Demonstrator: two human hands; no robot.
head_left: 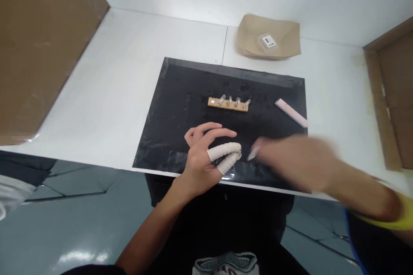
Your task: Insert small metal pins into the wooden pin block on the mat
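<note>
Left hand (pixel 206 154) hovers over near edge of black mat (pixel 180 94), fingers loosely curled, empty, two in white finger cots (pixel 226 154). Right hand (pixel 290 159) blurred, grip unclear. Wooden strip (pixel 228 104) with clear pegs mid-mat; pink bar (pixel 291 112) right.

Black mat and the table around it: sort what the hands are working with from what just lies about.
In hand or nearest:
left hand, with white finger cots
right hand, blurred, something pale at its fingertips
wooden strip with clear pegs
black mat

Lying about:
pink bar
brown paper bag
cardboard sheet
</note>
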